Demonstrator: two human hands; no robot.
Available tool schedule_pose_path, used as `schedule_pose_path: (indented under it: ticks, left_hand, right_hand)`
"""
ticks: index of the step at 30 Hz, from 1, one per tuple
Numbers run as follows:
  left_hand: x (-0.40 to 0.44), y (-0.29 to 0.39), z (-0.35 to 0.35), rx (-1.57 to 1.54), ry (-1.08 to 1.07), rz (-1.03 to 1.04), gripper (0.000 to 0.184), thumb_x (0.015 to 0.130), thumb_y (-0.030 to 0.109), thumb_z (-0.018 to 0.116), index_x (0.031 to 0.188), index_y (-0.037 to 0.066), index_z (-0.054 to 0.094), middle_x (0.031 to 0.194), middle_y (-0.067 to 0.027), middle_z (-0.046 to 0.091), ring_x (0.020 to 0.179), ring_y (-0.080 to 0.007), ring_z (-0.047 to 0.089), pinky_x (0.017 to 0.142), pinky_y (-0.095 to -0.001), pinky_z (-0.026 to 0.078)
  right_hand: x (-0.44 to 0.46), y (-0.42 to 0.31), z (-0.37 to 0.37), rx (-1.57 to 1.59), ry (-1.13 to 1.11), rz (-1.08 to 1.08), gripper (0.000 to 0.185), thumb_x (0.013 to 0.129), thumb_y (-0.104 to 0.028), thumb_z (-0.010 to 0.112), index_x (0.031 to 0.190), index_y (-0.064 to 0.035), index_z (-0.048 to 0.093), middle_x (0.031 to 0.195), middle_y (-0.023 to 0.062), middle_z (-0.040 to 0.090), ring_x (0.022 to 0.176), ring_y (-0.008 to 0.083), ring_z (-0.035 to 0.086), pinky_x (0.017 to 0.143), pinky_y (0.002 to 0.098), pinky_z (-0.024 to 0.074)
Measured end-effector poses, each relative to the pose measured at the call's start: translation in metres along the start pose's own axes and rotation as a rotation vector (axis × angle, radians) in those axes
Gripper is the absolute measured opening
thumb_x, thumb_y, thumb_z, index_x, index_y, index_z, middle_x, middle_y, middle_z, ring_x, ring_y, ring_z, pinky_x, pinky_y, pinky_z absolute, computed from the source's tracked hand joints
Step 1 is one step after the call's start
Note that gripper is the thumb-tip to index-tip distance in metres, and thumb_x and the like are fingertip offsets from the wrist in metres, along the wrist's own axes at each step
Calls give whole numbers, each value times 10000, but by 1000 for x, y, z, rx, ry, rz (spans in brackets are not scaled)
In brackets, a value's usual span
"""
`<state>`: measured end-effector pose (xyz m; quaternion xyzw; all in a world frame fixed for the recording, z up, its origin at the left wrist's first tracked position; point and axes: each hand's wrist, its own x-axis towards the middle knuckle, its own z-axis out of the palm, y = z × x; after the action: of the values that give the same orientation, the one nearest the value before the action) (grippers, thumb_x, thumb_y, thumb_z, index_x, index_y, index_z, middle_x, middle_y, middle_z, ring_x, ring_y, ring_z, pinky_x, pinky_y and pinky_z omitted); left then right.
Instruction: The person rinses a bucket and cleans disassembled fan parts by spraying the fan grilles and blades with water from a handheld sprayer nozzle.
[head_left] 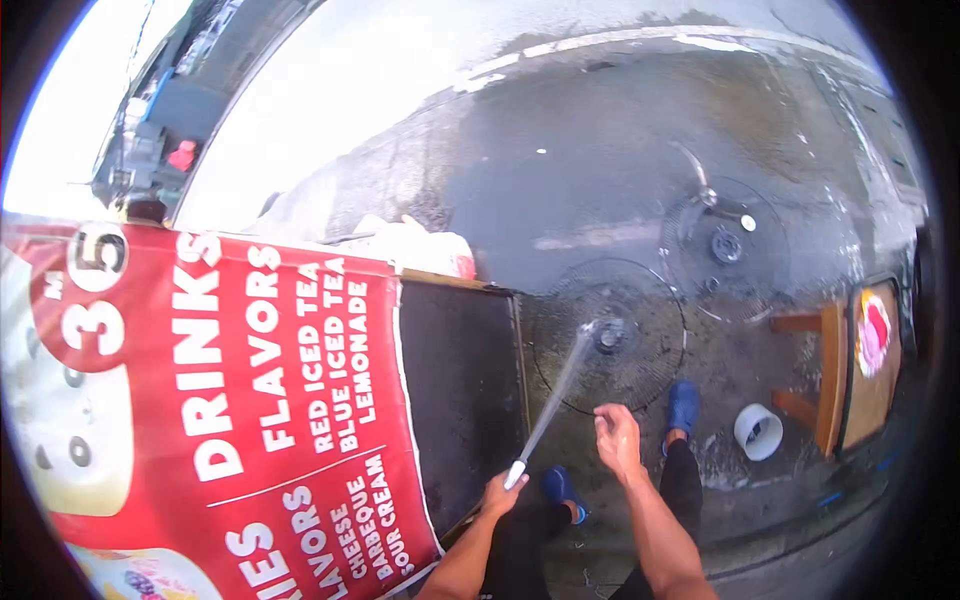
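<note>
– Wet pavement (640, 140) spreads out beyond a red banner (300, 400) lettered "DRINKS" and "FLAVORS". What stands next to it?

– A dark board (460, 380), and at its lower corner the left hand (497, 495), clamped around a pale nozzle (514, 474) that sends a jet of water (560, 400) up and to the right.

– How would that nozzle handle?

– Light and stiff, by its look, though probably slick when wet; the grip belongs behind the tip, where the fingers are.

– And where does the water land?

– By the hub of the near fan guard (608, 336), a round of thin dark wire lying flat on the ground. It looks light and springy, easily bent; the outer ring seems the soundest hold.

– The right hand (618, 440)?

– Over that guard's lower edge, fingers loosely curled, nothing visible in its grasp. Whether it touches the wire, I cannot tell.

– Farther right?

– The far fan guard (726, 244), similarly round and dark, then a white tub (758, 432) and a wooden stool (830, 380).
</note>
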<state>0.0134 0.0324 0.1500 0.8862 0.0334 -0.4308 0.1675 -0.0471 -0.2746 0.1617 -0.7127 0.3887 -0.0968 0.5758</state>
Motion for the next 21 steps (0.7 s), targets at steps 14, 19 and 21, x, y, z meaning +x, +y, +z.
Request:
schedule_pose_path:
  ticks: [14, 19, 21]
  left_hand:
    - [-76, 86, -22, 40, -89, -172, 648, 885, 627, 681, 1167, 44, 686, 1113, -244, 704, 1100, -422, 654, 907, -483, 505]
    - [-96, 108, -23, 99, -10, -215, 729, 868, 658, 675, 1216, 18, 652, 1088, -258, 704, 1104, -431, 655, 917, -498, 507]
    - [-100, 121, -27, 101, -33, -220, 734, 872, 661, 668, 1209, 9, 653, 1068, -260, 708, 1088, -437, 661, 910, -500, 511]
  right_hand:
    - [55, -16, -96, -78, -278, 152, 145, 864, -37, 627, 979, -10, 710, 947, 186, 691, 885, 370, 674, 819, 421, 534]
    - [55, -1, -139, -251, -272, 48, 147, 882, -28, 611, 987, -4, 710, 897, 179, 680, 819, 313, 681, 775, 401, 537]
    - [52, -8, -145, -272, -290, 41, 142, 881, -31, 615, 982, -8, 711, 901, 179, 683, 822, 316, 683, 776, 403, 539]
